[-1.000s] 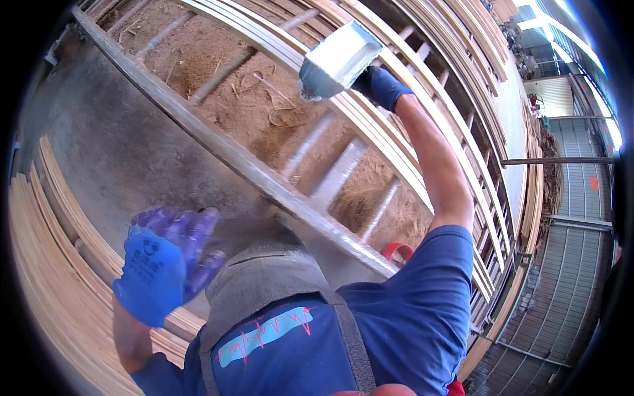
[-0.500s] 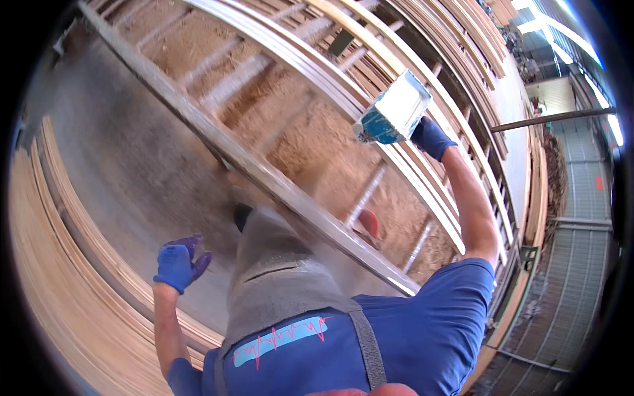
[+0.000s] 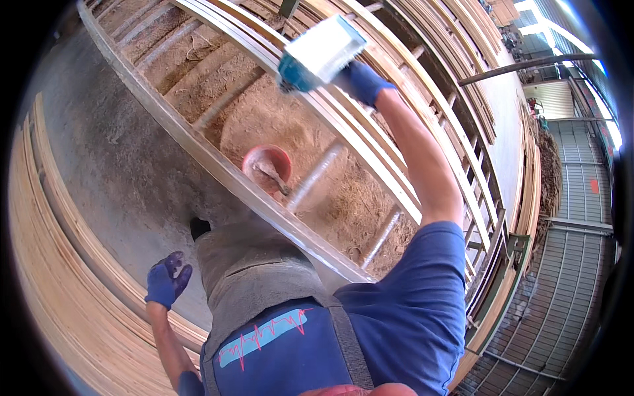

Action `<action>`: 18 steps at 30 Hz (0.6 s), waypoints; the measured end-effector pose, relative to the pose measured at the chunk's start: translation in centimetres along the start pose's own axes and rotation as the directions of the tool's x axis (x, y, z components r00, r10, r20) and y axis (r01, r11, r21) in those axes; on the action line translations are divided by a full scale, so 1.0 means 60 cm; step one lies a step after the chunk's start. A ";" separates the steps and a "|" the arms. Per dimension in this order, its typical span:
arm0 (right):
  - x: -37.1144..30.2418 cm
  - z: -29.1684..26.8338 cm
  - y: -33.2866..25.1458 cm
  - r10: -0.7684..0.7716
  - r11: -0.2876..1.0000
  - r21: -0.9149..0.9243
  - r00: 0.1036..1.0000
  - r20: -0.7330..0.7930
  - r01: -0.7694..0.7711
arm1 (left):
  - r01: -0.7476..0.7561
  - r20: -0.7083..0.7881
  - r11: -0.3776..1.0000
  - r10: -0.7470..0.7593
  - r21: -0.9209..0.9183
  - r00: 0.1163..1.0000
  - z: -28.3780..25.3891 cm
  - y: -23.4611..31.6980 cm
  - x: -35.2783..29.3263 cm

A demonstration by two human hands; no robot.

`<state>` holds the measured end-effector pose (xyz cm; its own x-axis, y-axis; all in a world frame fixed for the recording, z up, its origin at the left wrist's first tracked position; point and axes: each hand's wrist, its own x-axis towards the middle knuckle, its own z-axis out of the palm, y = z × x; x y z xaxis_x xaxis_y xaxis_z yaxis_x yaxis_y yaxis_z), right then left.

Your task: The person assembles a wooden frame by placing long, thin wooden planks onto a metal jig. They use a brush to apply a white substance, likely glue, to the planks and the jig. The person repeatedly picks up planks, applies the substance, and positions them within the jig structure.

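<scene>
My right hand [image 3: 363, 82], in a blue glove, grips a box-shaped tool [image 3: 323, 49] with a white top face and teal-smeared sides. The fingers wrap round its near right side and are partly hidden. The tool is over several long pale wood strips [image 3: 310, 102] lying across a rack; whether it touches them I cannot tell. My left hand [image 3: 166, 280], in a blue glove with a dark purple palm side, hangs at the lower left. Its fingers are loosely bent and apart, with nothing in them, near a stack of boards.
A red bowl [image 3: 284, 160] with a stick-like tool in it stands on dusty ground under the rack. The rack's long front rail [image 3: 198, 153] runs in front of my legs. Stacked boards [image 3: 59, 264] lie at the left. More strips are beyond the rack; wire mesh [image 3: 561, 284] is at the right.
My right hand and the box-shaped tool have moved left and farther along the strips. The red bowl, mostly hidden before, now shows fully. My left hand stays low and empty.
</scene>
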<state>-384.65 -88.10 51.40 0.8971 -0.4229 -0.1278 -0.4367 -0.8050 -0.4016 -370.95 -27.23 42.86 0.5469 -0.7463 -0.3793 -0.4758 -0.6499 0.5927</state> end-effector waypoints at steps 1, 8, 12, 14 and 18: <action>-0.057 -0.002 0.015 0.021 0.994 -0.109 1.000 -0.002 -0.021 | -0.044 -0.003 0.999 0.044 -0.026 0.999 0.034 0.023 -0.016; -0.545 -0.009 0.248 0.129 0.983 -0.128 0.991 -0.030 -0.132 | -0.196 -0.007 0.972 0.199 0.130 0.980 0.191 0.214 -0.159; -0.729 -0.013 0.329 0.202 0.970 0.138 0.979 0.006 -0.201 | -0.358 -0.025 0.933 0.357 -0.039 0.934 0.328 0.242 -0.220; -0.792 -0.026 0.350 0.229 0.968 0.073 0.966 0.120 -0.239 | -0.382 -0.002 0.923 0.382 -0.053 0.924 0.391 0.310 -0.282; -0.812 -0.031 0.325 0.155 0.987 0.032 0.988 0.018 -0.156 | -0.403 0.094 0.869 0.445 -0.288 0.891 0.485 0.417 -0.390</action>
<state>-437.00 -83.96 51.48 0.8195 -0.5353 -0.2046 -0.5686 -0.7155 -0.4059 -415.67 -30.21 45.87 0.2111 -0.9672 -0.1410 -0.4352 -0.2222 0.8725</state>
